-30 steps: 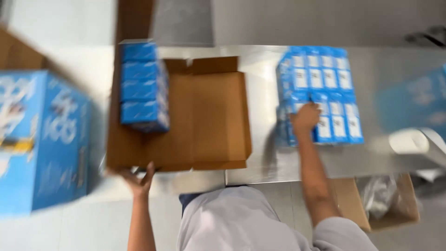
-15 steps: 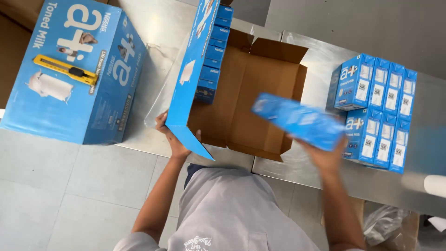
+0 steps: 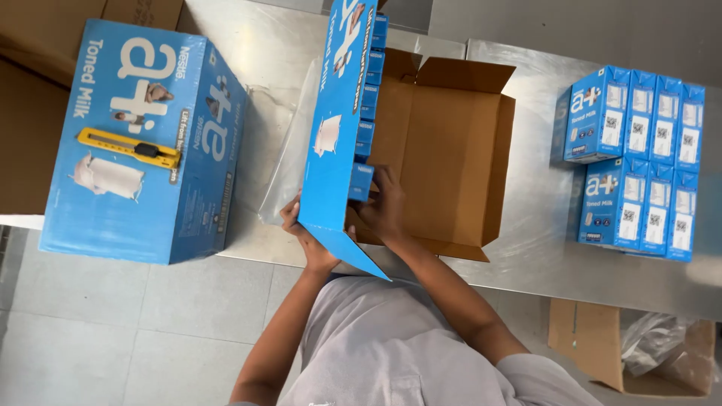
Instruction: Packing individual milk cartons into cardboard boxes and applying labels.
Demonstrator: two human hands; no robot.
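Note:
An open cardboard box (image 3: 444, 150), brown inside and blue outside, lies on the steel table (image 3: 541, 248). My left hand (image 3: 302, 233) grips the near edge of its raised blue flap (image 3: 335, 128). My right hand (image 3: 385, 204) is inside the box at the near left corner. It is closed on a small blue carton (image 3: 361, 180) at the near end of a row of blue cartons (image 3: 370, 90) that stands along the box's left wall. The rest of the box floor is bare.
Several blue cartons (image 3: 639, 165) stand in two rows on the table at the right. A closed blue box (image 3: 143, 143) with a yellow utility knife (image 3: 131, 147) on top sits at the left. Clear plastic film (image 3: 282, 165) lies between the boxes. A cardboard box with a bag (image 3: 654, 346) is on the floor.
My right hand took a carton from the group at the right, carried it across and lowered it into the box's near left corner. My left hand keeps hold of the flap.

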